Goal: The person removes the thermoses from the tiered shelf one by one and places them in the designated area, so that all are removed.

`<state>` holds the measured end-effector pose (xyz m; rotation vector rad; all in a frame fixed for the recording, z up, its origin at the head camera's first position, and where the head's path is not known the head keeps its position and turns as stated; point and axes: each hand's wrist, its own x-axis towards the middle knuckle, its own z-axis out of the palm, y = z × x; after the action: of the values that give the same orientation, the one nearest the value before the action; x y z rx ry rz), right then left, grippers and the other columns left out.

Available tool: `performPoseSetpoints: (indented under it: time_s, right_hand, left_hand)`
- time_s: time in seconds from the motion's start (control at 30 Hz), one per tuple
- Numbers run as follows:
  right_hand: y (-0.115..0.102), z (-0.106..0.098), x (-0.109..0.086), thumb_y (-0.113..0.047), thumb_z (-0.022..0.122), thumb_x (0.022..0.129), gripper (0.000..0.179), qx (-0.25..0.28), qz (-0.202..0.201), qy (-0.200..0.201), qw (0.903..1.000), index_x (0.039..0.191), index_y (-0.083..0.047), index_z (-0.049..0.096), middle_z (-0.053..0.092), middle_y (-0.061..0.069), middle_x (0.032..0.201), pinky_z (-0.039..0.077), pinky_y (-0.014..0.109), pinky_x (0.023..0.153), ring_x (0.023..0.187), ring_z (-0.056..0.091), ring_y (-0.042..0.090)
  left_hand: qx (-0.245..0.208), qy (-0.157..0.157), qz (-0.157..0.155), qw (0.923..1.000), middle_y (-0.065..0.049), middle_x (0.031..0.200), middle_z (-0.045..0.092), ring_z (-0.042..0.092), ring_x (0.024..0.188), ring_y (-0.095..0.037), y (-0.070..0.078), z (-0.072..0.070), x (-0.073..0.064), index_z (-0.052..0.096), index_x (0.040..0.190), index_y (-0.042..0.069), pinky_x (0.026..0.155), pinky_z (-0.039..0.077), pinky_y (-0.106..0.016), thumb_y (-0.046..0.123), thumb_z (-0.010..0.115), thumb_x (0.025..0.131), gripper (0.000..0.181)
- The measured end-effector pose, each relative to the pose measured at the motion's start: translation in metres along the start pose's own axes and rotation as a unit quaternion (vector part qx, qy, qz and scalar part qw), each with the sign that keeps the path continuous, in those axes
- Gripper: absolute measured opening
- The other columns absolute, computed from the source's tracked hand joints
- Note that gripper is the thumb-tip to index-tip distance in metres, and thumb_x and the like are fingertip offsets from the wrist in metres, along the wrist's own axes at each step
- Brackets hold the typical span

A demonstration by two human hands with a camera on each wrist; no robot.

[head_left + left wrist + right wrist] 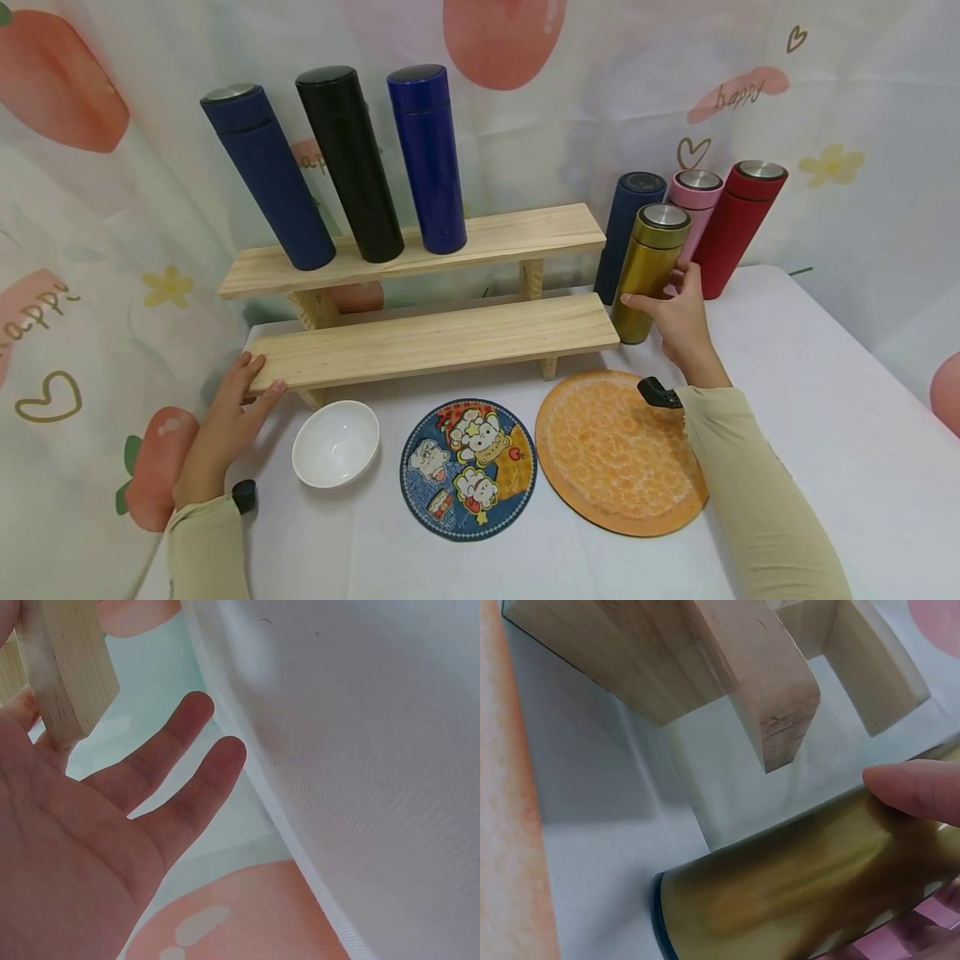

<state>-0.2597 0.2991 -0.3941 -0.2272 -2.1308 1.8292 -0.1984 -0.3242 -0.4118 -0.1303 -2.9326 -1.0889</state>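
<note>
My right hand [684, 325] grips a gold thermos flask [651, 271] around its body, thumb on the near side. In the right wrist view, the gold flask's dark base shows beside the stand. At the other side, my left hand [231, 417] holds the left end of the lower board of a two-tier wooden shelf [435, 340]. Thumb and forefingers are at the board's end in the left wrist view, with two fingers [199, 780] stretched out past it. On the upper board stand a dark blue flask [270, 179], a black flask [352, 167] and a bright blue flask [429, 162].
Behind the gold flask stand a navy flask [628, 229], a pink flask [696, 200] and a red flask [738, 225]. In front of the shelf are a white bowl [336, 446], a round cartoon mat [468, 469] and an orange round mat [622, 454]. A printed curtain hangs behind the table.
</note>
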Motion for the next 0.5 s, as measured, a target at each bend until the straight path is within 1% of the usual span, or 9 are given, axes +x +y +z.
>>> performPoseSetpoints:
  time_s: [0.13,0.27,0.37,0.5]
  right_hand:
    - [0.0005,-0.0001,0.0025,0.002,0.076,0.095,0.089,0.007,0.013,-0.01,0.9998,0.158,-0.015,0.016,0.024,0.017,0.164,0.031,0.047,0.123,0.139,0.031,0.023]
    - [0.0002,0.0001,0.0034,0.001,0.075,0.095,0.088,0.006,0.022,-0.015,0.9996,0.156,-0.016,0.015,0.022,0.017,0.164,0.03,0.047,0.124,0.139,0.03,0.024]
    - [-0.0009,0.0002,0.0029,0.001,0.075,0.095,0.087,0.005,0.026,-0.017,0.9995,0.155,-0.016,0.014,0.021,0.017,0.165,0.028,0.048,0.124,0.142,0.029,0.027]
    - [-0.0021,-0.0002,0.0018,-0.001,0.075,0.095,0.091,-0.005,0.034,-0.027,0.999,0.158,-0.013,0.011,0.019,0.019,0.168,0.024,0.051,0.127,0.151,0.025,0.035]
  left_hand:
    - [0.0,0.0,0.0,1.0,-0.027,0.176,0.0,0.036,0.144,-0.057,-0.0004,-0.0005,0.0004,0.017,0.168,-0.005,0.113,0.036,-0.073,0.038,0.057,0.113,0.081]
    - [0.003,0.0,-0.003,1.0,-0.027,0.176,0.0,0.037,0.142,-0.057,-0.0003,-0.0006,0.0007,0.016,0.168,-0.004,0.113,0.036,-0.073,0.04,0.056,0.113,0.081]
    - [0.003,0.004,0.001,1.0,-0.027,0.176,0.001,0.038,0.141,-0.057,0.0001,-0.0003,0.0002,0.017,0.168,-0.004,0.112,0.037,-0.073,0.041,0.056,0.113,0.081]
    - [0.0,0.006,0.006,1.0,-0.028,0.176,0.002,0.038,0.142,-0.057,-0.0011,0.0004,-0.0003,0.018,0.168,-0.005,0.112,0.037,-0.073,0.038,0.057,0.113,0.08]
